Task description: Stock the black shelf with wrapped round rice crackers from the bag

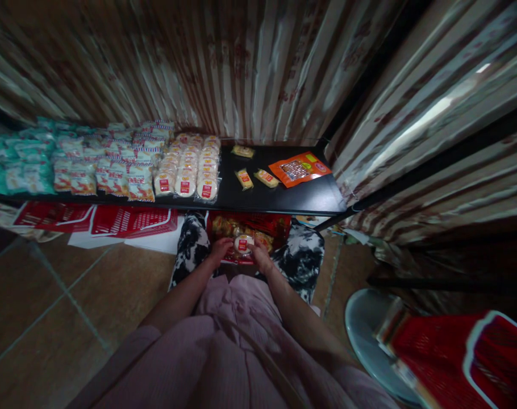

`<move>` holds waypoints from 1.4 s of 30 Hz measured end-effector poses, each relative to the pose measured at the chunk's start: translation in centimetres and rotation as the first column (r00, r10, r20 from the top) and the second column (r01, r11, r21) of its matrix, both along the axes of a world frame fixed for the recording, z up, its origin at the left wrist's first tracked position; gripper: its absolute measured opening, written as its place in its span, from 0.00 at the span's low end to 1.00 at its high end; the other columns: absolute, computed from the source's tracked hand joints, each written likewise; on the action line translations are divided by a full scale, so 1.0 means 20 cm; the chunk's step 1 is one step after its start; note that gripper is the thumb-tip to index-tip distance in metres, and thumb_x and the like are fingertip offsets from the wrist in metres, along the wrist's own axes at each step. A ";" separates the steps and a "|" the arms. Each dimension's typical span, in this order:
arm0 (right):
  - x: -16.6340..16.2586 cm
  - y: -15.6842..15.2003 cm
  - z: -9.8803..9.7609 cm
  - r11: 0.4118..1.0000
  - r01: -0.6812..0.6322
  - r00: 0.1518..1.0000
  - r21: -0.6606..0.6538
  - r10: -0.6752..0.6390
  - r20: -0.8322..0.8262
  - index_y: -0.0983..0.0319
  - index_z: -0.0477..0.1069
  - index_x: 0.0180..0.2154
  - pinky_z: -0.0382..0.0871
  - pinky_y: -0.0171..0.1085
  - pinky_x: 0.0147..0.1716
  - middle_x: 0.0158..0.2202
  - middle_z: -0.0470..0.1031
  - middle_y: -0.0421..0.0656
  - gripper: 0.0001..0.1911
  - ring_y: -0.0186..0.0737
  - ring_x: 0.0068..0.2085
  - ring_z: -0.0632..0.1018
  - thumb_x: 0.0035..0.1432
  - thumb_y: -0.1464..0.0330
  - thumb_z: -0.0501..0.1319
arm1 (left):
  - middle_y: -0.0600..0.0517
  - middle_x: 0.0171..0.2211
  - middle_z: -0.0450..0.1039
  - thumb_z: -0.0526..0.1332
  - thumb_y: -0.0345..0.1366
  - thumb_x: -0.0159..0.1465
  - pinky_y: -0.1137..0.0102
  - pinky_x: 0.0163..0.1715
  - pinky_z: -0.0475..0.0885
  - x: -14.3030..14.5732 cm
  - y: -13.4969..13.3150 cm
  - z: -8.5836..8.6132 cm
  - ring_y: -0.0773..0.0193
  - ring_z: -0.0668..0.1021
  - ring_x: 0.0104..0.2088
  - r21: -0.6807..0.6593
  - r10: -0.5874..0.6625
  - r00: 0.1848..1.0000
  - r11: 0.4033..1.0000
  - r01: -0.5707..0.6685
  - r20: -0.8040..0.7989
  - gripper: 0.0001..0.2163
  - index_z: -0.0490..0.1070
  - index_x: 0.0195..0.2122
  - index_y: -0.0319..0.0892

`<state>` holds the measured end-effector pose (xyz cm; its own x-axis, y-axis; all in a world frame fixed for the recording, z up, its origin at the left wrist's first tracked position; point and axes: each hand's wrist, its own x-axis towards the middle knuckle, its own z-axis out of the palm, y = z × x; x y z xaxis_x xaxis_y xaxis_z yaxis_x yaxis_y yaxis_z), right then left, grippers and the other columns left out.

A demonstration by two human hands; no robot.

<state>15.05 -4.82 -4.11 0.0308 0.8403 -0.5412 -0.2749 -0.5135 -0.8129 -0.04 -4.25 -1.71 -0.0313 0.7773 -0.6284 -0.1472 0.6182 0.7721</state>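
Observation:
A round white rice cracker in a clear wrapper with a red label (242,244) is held between my two hands, over a red basket (279,222) on my lap. My right hand (261,255) grips its right side. My left hand (221,250) is closed at the wrapper's left edge; its fingertips are small and dim here. Wrapped yellowish snacks (224,226) lie in the basket beneath. On the black shelf ahead, matching wrapped rice crackers (185,170) stand in rows.
White-and-orange snack bags (124,165) and teal bags (24,156) fill the shelf's left. Small yellow packets (266,178) and an orange pouch (299,168) lie on the black shelf (279,200). Red baskets (133,220) sit below; another (441,352) rests on a stool (361,318) at right.

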 end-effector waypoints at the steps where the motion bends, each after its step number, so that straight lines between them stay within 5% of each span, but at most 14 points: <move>1: 0.00 0.00 0.01 1.000 -0.002 1.000 -0.002 0.002 -0.008 0.59 0.68 0.39 0.73 0.33 0.23 0.33 0.76 0.41 0.16 0.37 0.29 0.77 0.44 0.70 0.62 | 0.54 0.22 0.72 0.58 0.26 0.55 0.77 0.23 0.68 0.00 0.00 0.00 0.72 0.73 0.20 0.002 -0.001 1.000 1.000 0.001 0.000 0.08 0.72 0.35 0.37; 6: 0.00 0.00 0.04 1.000 0.005 0.999 -0.018 -0.005 -0.035 0.59 0.68 0.40 0.72 0.29 0.21 0.33 0.76 0.41 0.15 0.34 0.28 0.77 0.46 0.71 0.60 | 0.53 0.23 0.72 0.58 0.27 0.55 0.76 0.25 0.69 0.00 0.00 0.00 0.71 0.73 0.22 0.010 -0.019 1.000 1.000 0.020 -0.009 0.08 0.72 0.36 0.37; 17: 0.00 -0.01 0.13 0.997 -0.049 0.983 -0.055 0.038 -0.177 0.57 0.69 0.37 0.73 0.30 0.31 0.27 0.74 0.36 0.09 0.28 0.26 0.73 0.50 0.69 0.60 | 0.50 0.33 0.76 0.63 0.36 0.54 0.72 0.36 0.70 0.02 -0.02 0.00 0.65 0.76 0.34 0.061 -0.108 0.994 0.992 0.109 -0.008 0.11 0.73 0.38 0.40; 22: 0.00 -0.01 0.11 0.995 -0.072 0.987 -0.063 0.062 -0.147 0.55 0.71 0.41 0.73 0.30 0.32 0.30 0.74 0.36 0.16 0.30 0.31 0.75 0.47 0.68 0.63 | 0.48 0.37 0.76 0.63 0.42 0.54 0.68 0.43 0.68 0.02 -0.02 0.00 0.62 0.76 0.39 0.114 -0.116 0.993 0.987 0.117 -0.018 0.15 0.73 0.39 0.40; 32: -0.02 -0.03 0.11 0.984 -0.177 0.980 0.019 0.178 -0.085 0.55 0.73 0.42 0.71 0.32 0.35 0.41 0.77 0.38 0.18 0.36 0.40 0.77 0.46 0.65 0.65 | 0.48 0.31 0.77 0.66 0.43 0.51 0.72 0.36 0.71 0.02 -0.02 0.01 0.63 0.78 0.35 0.066 -0.049 0.995 0.997 0.043 0.088 0.17 0.74 0.39 0.39; 42: -0.03 -0.02 0.11 0.987 -0.159 0.978 -0.022 0.154 -0.143 0.58 0.75 0.38 0.71 0.31 0.28 0.30 0.78 0.39 0.15 0.34 0.30 0.78 0.44 0.68 0.66 | 0.48 0.27 0.76 0.66 0.43 0.50 0.72 0.29 0.71 0.02 0.00 -0.07 0.64 0.77 0.27 -0.010 0.091 0.992 0.996 -0.090 0.084 0.17 0.74 0.36 0.36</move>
<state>14.51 -5.31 -1.88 -0.1780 0.8104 -0.5582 -0.2993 -0.5850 -0.7538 0.34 -4.25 -3.04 -0.0483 0.7697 -0.6366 -0.2668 0.6042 0.7508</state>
